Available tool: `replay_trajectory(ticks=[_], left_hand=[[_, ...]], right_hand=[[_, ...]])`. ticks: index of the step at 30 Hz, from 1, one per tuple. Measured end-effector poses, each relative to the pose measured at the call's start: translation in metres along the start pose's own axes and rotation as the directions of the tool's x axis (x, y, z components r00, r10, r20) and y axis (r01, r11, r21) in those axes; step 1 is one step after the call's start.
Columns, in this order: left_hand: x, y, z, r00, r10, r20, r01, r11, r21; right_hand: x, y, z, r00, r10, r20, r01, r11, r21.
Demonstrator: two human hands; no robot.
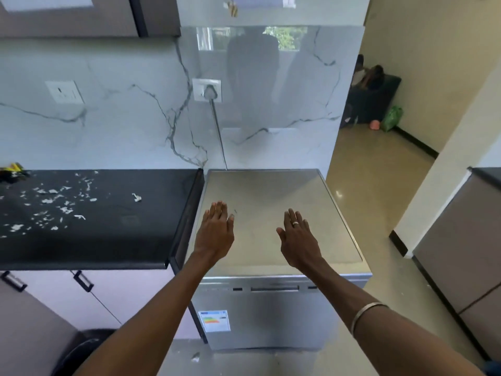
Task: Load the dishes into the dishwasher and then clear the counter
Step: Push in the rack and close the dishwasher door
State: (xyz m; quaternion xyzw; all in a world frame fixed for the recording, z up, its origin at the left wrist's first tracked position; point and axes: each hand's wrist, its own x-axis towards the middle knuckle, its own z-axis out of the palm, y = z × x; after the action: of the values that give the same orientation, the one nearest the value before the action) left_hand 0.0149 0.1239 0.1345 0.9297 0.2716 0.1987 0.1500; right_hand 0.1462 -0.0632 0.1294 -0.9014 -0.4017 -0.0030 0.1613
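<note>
Both forearms reach forward; the left hand and right hand hover flat, fingers straight, holding nothing, perhaps just touching the dishwasher top. Its door is closed. It stands against the right edge of the black desk, strewn with white scraps.

- Dishwasher: silver, freestanding, door closed, flat grey top bare; stands just right of the counter, with an energy label low on the left of its door.
- Counter: black slab to the left, littered with white scraps across its far left part.
</note>
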Motion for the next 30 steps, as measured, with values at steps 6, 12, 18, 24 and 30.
replay_trajectory(ticks=[6,12,18,24,30], left_hand=[[0.059,-0.017,-0.023,0.999,0.002,-0.035,0.0,0.999,0.05],[0.143,-0.038,-0.036,0.999,-0.024,-0.038,0.027,0.997,0.075],[0.232,-0.063,-0.049,0.994,-0.061,-0.088,0.065,0.997,0.049],[0.318,-0.094,-0.063,0.985,-0.029,-0.168,0.039,0.998,0.055],[0.398,-0.118,-0.074,0.977,0.075,-0.202,-0.048,0.99,0.133]], right_hand=[[0.071,-0.033,-0.015,0.997,-0.058,-0.053,0.061,0.997,0.05],[0.169,-0.05,-0.024,0.992,-0.1,-0.079,0.108,0.989,0.098],[0.269,-0.063,-0.033,0.982,-0.158,-0.098,0.169,0.979,0.113],[0.343,-0.097,-0.039,0.97,-0.198,-0.144,0.216,0.969,0.118],[0.406,-0.124,-0.049,0.963,-0.17,-0.211,0.198,0.973,0.116]])
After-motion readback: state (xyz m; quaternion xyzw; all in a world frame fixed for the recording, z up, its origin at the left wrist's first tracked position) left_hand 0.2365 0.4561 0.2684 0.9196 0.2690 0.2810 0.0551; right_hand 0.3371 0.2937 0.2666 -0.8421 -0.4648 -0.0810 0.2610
